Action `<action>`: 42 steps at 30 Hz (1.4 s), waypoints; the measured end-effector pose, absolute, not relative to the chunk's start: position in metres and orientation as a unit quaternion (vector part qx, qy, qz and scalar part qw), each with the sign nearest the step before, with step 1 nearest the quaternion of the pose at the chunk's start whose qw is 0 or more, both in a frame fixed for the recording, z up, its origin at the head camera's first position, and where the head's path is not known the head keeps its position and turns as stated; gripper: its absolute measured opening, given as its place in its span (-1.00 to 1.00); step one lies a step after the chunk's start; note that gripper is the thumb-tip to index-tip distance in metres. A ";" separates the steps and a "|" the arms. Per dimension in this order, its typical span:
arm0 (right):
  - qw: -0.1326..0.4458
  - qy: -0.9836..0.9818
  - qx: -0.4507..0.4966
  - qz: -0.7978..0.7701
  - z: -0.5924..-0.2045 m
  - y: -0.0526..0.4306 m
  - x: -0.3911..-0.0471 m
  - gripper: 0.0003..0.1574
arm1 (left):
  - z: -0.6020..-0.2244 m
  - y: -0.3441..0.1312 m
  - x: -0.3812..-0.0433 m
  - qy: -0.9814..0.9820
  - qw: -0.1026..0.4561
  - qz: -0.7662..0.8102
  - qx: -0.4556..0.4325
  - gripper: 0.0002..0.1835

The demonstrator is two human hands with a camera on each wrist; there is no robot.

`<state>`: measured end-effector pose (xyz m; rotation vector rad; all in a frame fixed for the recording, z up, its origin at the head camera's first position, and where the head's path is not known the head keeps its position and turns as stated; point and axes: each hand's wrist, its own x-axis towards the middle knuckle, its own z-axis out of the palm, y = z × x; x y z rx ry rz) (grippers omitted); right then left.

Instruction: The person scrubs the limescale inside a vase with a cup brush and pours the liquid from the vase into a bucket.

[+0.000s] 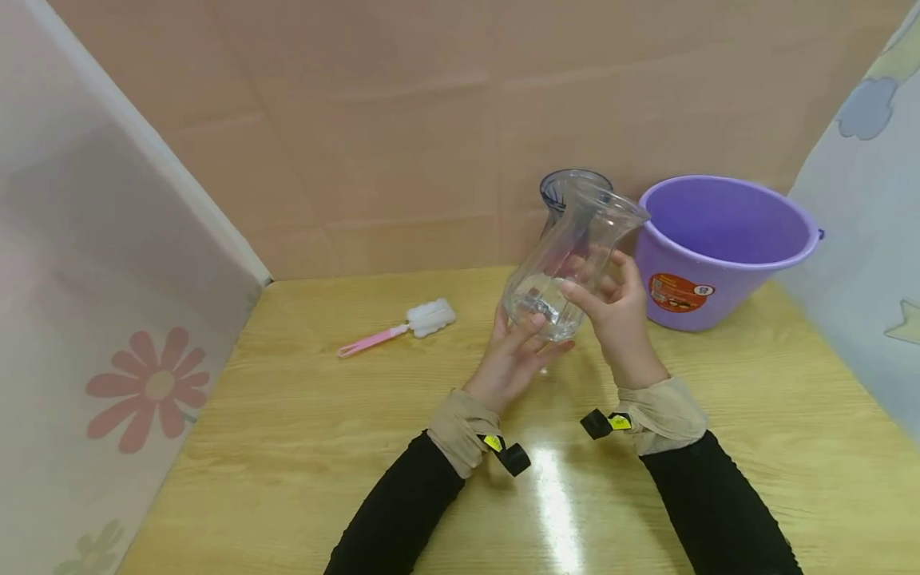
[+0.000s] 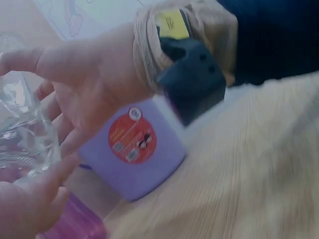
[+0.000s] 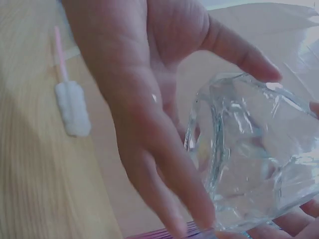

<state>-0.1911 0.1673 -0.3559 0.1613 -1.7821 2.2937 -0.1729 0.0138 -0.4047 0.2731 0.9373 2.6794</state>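
Note:
A clear glass vase [image 1: 549, 267] is tilted above the table, its flared mouth toward the upper right. My left hand [image 1: 506, 363] holds it at the base, thumb on the near side and fingers beneath. With thumb and fingers around the body, my right hand [image 1: 624, 323] grips the vase from the right. The right wrist view shows the left hand's thumb and fingers spread about the thick glass base [image 3: 214, 129]. Behind the clear vase stands a bluish glass vase [image 1: 555, 190], mostly hidden by it.
A purple bucket [image 1: 719, 291] with a red label stands at the back right. Left of the hands lies a sponge brush [image 1: 430, 318] with a pink handle. A brown-covered wall [image 1: 374, 160] closes the back; patterned panels flank the wooden table [image 1: 287, 447].

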 end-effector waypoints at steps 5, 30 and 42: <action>0.128 -0.579 0.025 0.805 -0.356 0.168 -0.192 -0.35 | -0.400 0.024 -0.173 0.266 0.144 0.949 0.088 -0.05; 0.154 -0.478 -0.010 0.865 -0.343 0.165 -0.212 -0.25 | -0.355 0.035 -0.191 0.373 0.064 0.924 0.054 -0.04; 0.129 -0.391 -0.031 0.911 -0.343 0.167 -0.218 -0.50 | -0.341 0.042 -0.195 0.442 0.042 0.895 0.043 -0.06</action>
